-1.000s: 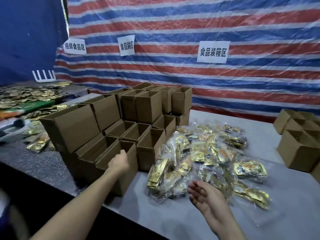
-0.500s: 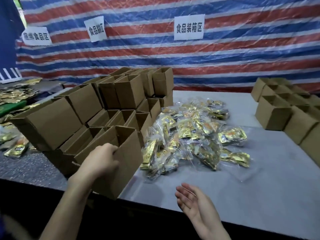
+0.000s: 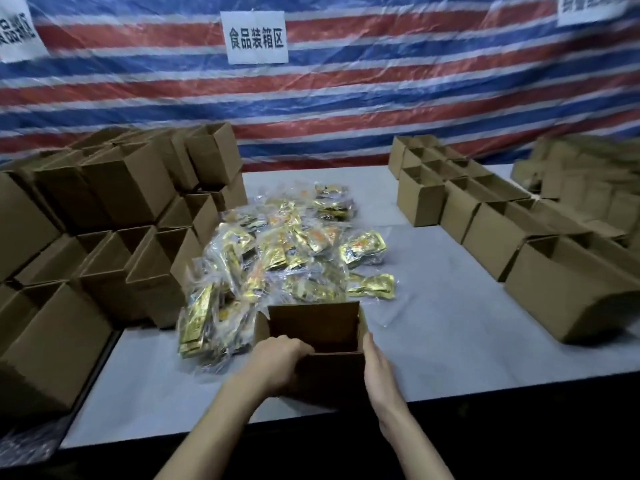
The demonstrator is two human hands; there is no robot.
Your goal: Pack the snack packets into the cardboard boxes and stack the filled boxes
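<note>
Since the earlier frames the cardboard box (image 3: 329, 374) has left the stack on the left and now sits upright, mouth open, at the near edge of the tabletop (image 3: 450, 341). The right hand (image 3: 377, 368), palm-up and free before, has come against it.

A striped tarp (image 3: 381, 98) hangs behind everything. Empty cartons (image 3: 121, 209) are stacked along the left, and a second group of cartons (image 3: 485, 230) stands open on the right.

The snack packets (image 3: 277, 258), gold in clear wrap, lie heaped straight beyond the box and touch its far-left corner. The nearest ones sit to the box's left, closer to the left hand (image 3: 277, 362).

That hand grips the near-left rim, fingers curled over the edge. The right hand lies flat, fingers straight, against the right wall and grasps nothing, so it looks the readier to reach over the box.

A white sign (image 3: 256, 38) reads 食品装箱区. Two others are cut off and blurred, and the packet print is too small to read.
</note>
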